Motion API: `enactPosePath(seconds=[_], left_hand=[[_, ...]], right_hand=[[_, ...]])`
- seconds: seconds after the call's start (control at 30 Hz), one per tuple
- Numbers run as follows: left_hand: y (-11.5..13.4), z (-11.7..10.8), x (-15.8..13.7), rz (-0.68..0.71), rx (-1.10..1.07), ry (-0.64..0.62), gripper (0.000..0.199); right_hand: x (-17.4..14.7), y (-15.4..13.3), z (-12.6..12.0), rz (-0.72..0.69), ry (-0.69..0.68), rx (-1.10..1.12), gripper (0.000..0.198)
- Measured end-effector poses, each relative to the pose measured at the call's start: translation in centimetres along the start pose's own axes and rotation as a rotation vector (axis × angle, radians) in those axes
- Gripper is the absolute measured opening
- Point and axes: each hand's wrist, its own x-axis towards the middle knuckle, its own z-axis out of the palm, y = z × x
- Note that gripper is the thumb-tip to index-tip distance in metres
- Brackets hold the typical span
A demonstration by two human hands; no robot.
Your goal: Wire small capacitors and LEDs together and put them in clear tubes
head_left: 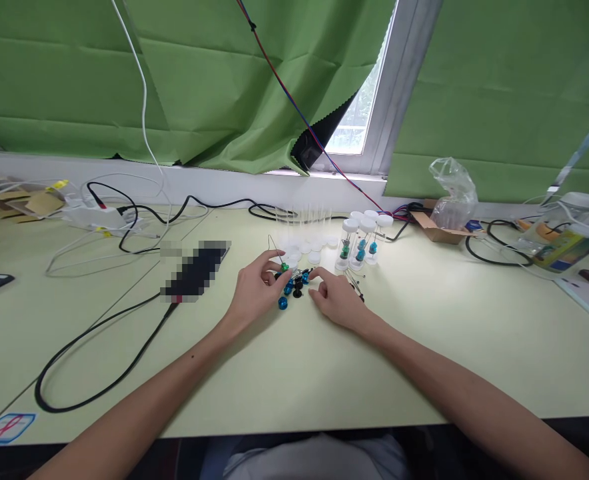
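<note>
Between the thumb and fingertips of my left hand (257,283) is a small green spool-shaped piece (284,267) with a thin bent wire (271,243) rising from it. Just under it lies a small pile of blue and black pieces, with one blue piece (283,303) nearest me and a black piece (298,292) in the middle. My right hand (339,301) rests at the pile's right side, its index fingertip against a blue piece (305,278), thumb apart from the finger. Behind the right hand stand clear tubes with white caps (350,225), holding green and blue pieces on wires.
Behind the pile, several clear tubes stand on white caps (314,257). Loose thin wires (355,283) lie beside my right hand. A dark pixelated device (197,270) with a black cable (49,373) lies left. A cardboard box (437,230) with a plastic bag (454,193) stands back right.
</note>
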Motion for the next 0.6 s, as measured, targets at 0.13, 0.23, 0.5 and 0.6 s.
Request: enactPosePath(seconds=[0.13,0.23,0.5,0.6], left_hand=[[-0.47,0.10,0.14,-0.037,-0.090,-0.052,0.042],[-0.66,0.10,0.24,-0.080,-0.131,-0.076,0.039],[-0.25,-0.02,0.15,-0.175,-0.236,-0.131,0.041],[-0.19,0.04,0.05,-0.158,-0.227,-0.140,0.041]], right_hand=[[-0.02,-0.28,-0.21,-0.005,-0.057,-0.040,0.019],[-0.02,-0.34,-0.17,-0.009,-0.061,-0.054,0.016],[0.02,-0.32,-0.03,-0.040,-0.076,-0.060,0.014],[0.01,-0.30,0.00,-0.052,-0.076,-0.062,0.013]])
